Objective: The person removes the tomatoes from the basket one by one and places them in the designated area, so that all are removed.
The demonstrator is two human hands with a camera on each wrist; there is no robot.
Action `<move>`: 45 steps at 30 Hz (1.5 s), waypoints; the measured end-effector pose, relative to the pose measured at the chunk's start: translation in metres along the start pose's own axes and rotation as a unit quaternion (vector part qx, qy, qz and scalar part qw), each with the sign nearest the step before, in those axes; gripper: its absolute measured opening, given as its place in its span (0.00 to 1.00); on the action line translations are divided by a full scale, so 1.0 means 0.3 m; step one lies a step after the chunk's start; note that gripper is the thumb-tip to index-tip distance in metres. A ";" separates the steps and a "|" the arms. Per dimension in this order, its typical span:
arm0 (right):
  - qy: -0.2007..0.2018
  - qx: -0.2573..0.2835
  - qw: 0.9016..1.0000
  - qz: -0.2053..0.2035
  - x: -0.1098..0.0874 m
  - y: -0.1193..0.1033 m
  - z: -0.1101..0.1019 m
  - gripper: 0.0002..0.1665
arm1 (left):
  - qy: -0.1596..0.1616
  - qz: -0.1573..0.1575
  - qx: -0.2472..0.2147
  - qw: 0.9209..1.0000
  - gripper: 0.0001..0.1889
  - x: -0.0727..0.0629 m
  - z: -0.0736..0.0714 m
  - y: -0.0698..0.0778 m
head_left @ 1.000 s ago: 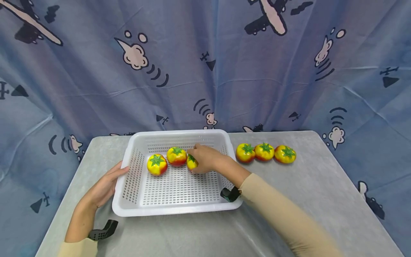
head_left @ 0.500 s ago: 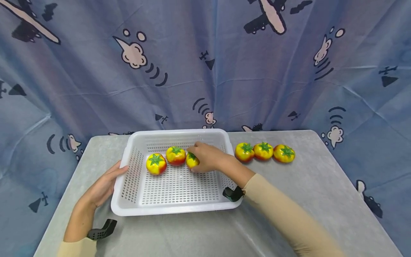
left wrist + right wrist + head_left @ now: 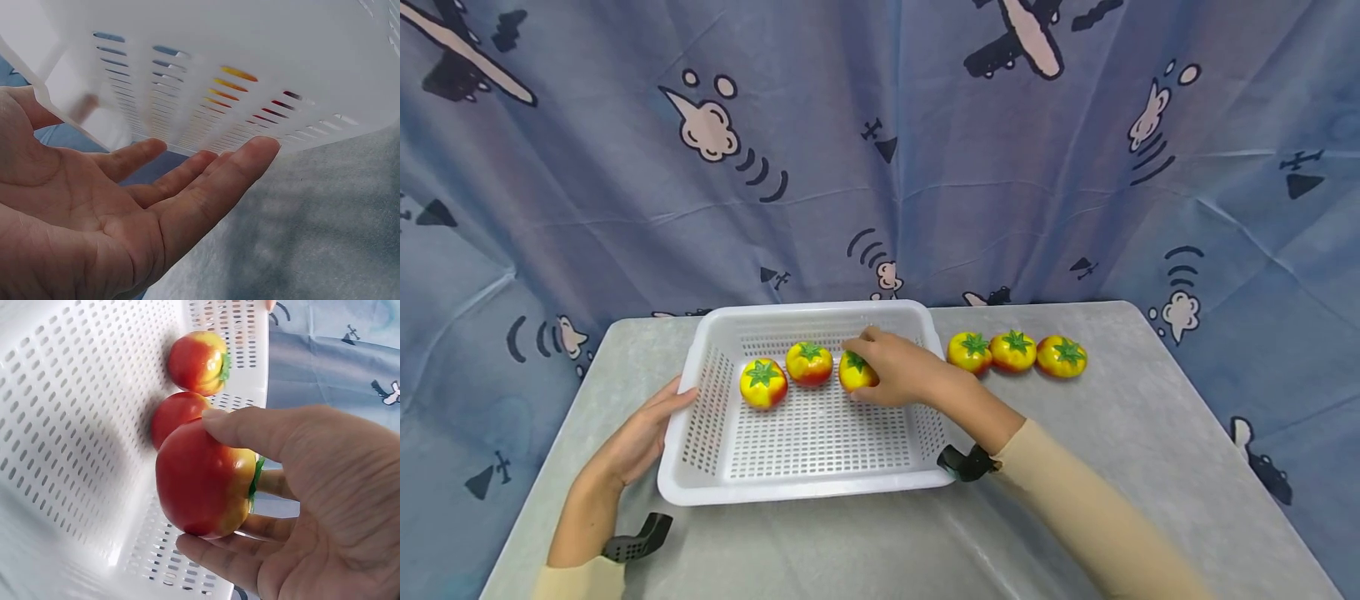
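A white plastic basket (image 3: pixel 808 493) with slotted walls stands on the table. My left hand (image 3: pixel 643 433) holds its left rim, thumb over the edge; in the left wrist view the fingers (image 3: pixel 206 194) lie against the outer wall. Inside the basket, my right hand (image 3: pixel 895 367) grips a yellow-and-red tomato (image 3: pixel 856 375) with a green leafy top. From the right wrist the gripped tomato (image 3: pixel 200 481) shows thumb on one side and fingers on the other. A middle tomato (image 3: pixel 809 364) and a left tomato (image 3: pixel 763 384) sit beside it in the basket, towards its left.
Three more tomatoes stand in a row on the grey table (image 3: pixel 1150 450) right of the basket: a near one (image 3: pixel 969 352), a middle one (image 3: pixel 1013 351) and a far-right one (image 3: pixel 1061 357). A blue printed curtain (image 3: pixel 820 150) hangs behind the table.
The gripped tomato has shifted slightly right with my right hand, widening the gap to the middle tomato. My right forearm has moved a little right too. My left hand stays on the rim.
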State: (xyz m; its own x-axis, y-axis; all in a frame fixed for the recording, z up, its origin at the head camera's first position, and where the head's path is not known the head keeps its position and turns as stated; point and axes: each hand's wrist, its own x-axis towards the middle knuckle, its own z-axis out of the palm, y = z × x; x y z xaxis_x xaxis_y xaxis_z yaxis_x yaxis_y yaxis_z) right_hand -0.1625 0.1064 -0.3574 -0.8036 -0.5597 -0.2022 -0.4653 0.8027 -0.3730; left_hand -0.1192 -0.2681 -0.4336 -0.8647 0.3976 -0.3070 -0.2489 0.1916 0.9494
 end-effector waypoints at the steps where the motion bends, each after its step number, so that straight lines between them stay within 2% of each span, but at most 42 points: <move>1: 0.004 0.003 1.000 -0.003 -0.008 0.000 -0.002 0.42 | 0.000 0.000 0.001 1.000 0.38 0.000 -0.001 0.000; 8: 0.024 0.013 1.000 -0.013 -0.051 0.003 -0.010 0.42 | 0.003 0.000 0.001 1.000 0.38 -0.002 -0.004 -0.003; 17: 0.078 0.029 0.996 -0.033 -0.122 0.009 -0.018 0.41 | 0.003 0.007 0.002 1.000 0.38 0.003 -0.002 0.000; 22: 0.101 0.040 0.993 -0.042 -0.162 0.023 -0.009 0.40 | 0.007 0.000 0.000 1.000 0.38 0.006 0.002 0.003; 31: 0.144 0.060 0.988 0.000 -0.245 0.063 -0.008 0.43 | 0.011 -0.012 0.003 1.000 0.39 0.008 0.007 0.007; 38: 0.193 0.096 0.976 0.019 -0.303 0.105 -0.024 0.44 | 0.016 -0.013 0.002 1.000 0.39 0.005 0.010 0.013; 45: 0.216 0.114 0.969 0.031 -0.342 0.138 -0.010 0.42 | 0.015 -0.013 0.001 1.000 0.39 0.000 0.006 0.007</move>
State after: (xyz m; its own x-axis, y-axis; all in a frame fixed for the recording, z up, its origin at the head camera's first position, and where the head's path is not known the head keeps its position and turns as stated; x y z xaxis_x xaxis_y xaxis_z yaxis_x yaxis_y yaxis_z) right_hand -0.1004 0.1977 -0.3494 -0.9309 -0.3333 0.1492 -0.3562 0.7383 -0.5727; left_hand -0.1190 -0.2661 -0.4316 -0.8711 0.3648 -0.3288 -0.2700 0.2036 0.9411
